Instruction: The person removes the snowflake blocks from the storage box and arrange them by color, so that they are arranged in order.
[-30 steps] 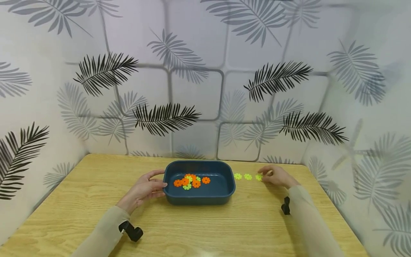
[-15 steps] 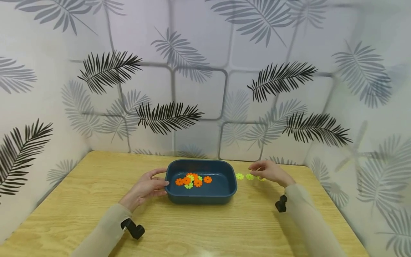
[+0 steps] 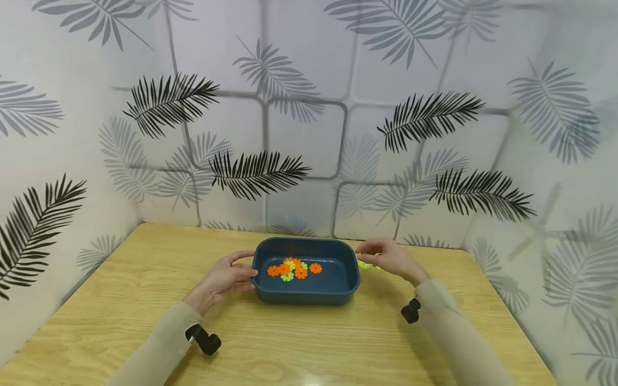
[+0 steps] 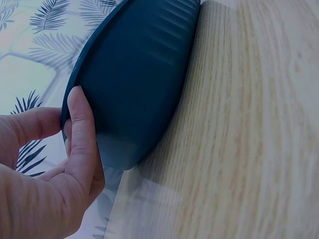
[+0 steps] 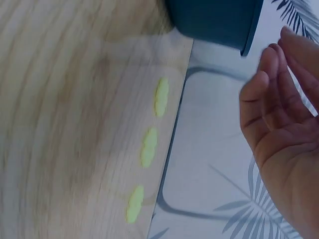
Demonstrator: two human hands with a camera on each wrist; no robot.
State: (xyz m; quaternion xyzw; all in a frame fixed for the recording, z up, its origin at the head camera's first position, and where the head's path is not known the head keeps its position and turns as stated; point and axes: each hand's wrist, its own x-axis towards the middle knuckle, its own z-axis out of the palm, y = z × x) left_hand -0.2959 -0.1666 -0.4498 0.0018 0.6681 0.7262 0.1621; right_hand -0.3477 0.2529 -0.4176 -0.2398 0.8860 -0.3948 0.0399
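Head view: the left hand [image 3: 225,279] grips the tub's [image 3: 306,298] left end; the right hand [image 3: 389,259], loosely curled, nothing visible in it, hovers by its right rim. Notched orange and yellow discs [image 3: 315,268] overlap inside. Right of the tub, three yellow discs [image 5: 149,148] lie along the wood-grain table's [image 3: 299,343] back edge.

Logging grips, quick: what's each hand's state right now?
Left hand: holding the dark blue tub by its rim.
Right hand: open, fingers loosely bent, nothing visible in it.
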